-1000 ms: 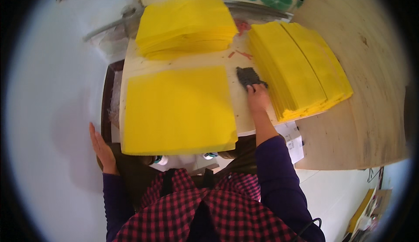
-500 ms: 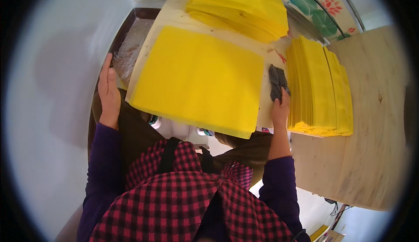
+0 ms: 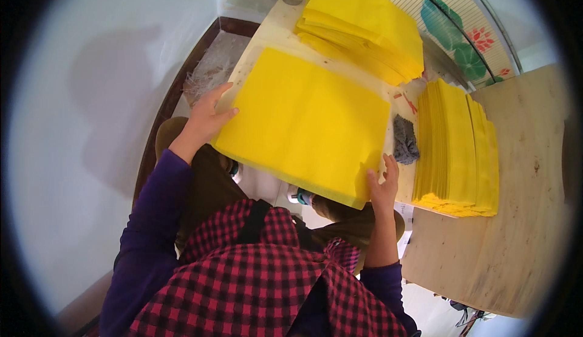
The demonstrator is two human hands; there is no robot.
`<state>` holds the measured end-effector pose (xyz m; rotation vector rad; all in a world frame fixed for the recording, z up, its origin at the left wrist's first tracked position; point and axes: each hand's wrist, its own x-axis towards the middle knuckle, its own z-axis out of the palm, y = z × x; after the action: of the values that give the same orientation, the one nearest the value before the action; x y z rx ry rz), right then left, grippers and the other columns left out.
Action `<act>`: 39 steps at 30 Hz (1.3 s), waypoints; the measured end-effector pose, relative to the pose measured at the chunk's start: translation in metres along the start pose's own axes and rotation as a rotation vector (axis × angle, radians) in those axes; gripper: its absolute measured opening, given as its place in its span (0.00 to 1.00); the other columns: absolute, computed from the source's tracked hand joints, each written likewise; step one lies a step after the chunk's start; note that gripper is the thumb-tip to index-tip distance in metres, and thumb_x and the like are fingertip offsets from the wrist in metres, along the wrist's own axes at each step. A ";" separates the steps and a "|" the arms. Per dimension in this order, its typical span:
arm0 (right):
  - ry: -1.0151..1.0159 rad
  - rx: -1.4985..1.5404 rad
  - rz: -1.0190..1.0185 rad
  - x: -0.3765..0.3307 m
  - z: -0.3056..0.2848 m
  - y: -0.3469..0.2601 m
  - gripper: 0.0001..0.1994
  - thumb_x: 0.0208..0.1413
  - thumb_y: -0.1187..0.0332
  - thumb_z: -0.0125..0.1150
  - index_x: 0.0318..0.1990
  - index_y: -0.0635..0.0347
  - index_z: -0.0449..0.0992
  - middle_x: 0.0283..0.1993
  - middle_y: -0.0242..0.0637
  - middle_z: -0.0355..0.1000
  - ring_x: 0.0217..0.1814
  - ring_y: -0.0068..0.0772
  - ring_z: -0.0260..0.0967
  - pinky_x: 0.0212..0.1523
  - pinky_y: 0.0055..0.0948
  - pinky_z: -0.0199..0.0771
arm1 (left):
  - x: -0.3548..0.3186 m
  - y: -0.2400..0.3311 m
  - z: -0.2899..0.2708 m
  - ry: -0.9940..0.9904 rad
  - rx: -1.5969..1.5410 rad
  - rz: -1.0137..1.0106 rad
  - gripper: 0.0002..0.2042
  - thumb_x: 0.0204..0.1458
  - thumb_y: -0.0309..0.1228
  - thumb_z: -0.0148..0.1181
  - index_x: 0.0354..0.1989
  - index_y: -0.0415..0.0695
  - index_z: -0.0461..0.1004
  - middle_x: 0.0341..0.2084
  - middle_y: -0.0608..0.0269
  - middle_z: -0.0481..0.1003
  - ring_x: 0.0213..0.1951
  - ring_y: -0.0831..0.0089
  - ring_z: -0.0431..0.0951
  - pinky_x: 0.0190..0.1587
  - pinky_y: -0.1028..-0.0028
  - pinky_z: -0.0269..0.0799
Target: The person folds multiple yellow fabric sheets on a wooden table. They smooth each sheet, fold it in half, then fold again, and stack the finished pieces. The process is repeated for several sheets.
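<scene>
A flat stack of yellow fabric sheets (image 3: 303, 124) lies on the pale wooden table in front of me, its near edge reaching past the table's front. My left hand (image 3: 206, 118) is at the stack's left edge, fingers spread and thumb over the yellow surface. At the near right corner my right hand (image 3: 383, 182) has its fingers apart, with nothing in it. Whether either hand presses on the sheets I cannot tell. A crumpled dark grey cloth (image 3: 405, 139) rests on the table just beyond my right hand.
A thick yellow pile (image 3: 364, 27) lies at the back, and upright folded yellow sheets (image 3: 455, 148) stand on the right. Small red scraps (image 3: 410, 103) lie between them. Clear plastic (image 3: 212, 63) fills a gap by the left wall. A wooden board (image 3: 522, 179) extends at far right.
My right hand has let go of the grey cloth and moved to the stack's near right corner. My left hand has come in from the wall side to the stack's left edge.
</scene>
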<state>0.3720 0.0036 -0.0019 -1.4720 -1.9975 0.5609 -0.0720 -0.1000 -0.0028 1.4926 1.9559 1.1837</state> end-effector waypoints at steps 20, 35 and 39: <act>-0.065 0.218 0.125 0.035 0.024 0.026 0.34 0.53 0.73 0.64 0.65 0.69 0.53 0.68 0.54 0.51 0.71 0.46 0.51 0.68 0.37 0.54 | 0.049 0.012 0.023 -0.089 -0.059 -0.009 0.33 0.45 0.28 0.64 0.63 0.42 0.62 0.55 0.43 0.68 0.57 0.53 0.69 0.59 0.66 0.63; -0.012 0.574 0.399 0.024 0.005 -0.015 0.25 0.64 0.67 0.52 0.64 0.70 0.57 0.65 0.48 0.60 0.66 0.36 0.59 0.64 0.30 0.57 | 0.034 0.003 0.018 0.046 -0.406 -0.308 0.26 0.55 0.33 0.59 0.61 0.36 0.63 0.50 0.52 0.72 0.51 0.68 0.73 0.53 0.72 0.67; -0.010 0.667 0.429 0.024 0.009 -0.010 0.25 0.64 0.66 0.51 0.64 0.71 0.58 0.65 0.47 0.61 0.65 0.36 0.59 0.65 0.30 0.56 | 0.013 0.013 0.003 0.001 -0.436 -0.453 0.27 0.57 0.37 0.57 0.60 0.32 0.62 0.46 0.55 0.73 0.46 0.71 0.73 0.49 0.74 0.68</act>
<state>0.3535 0.0234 0.0025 -1.4394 -1.2871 1.2685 -0.0668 -0.0861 0.0081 0.7796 1.7563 1.2852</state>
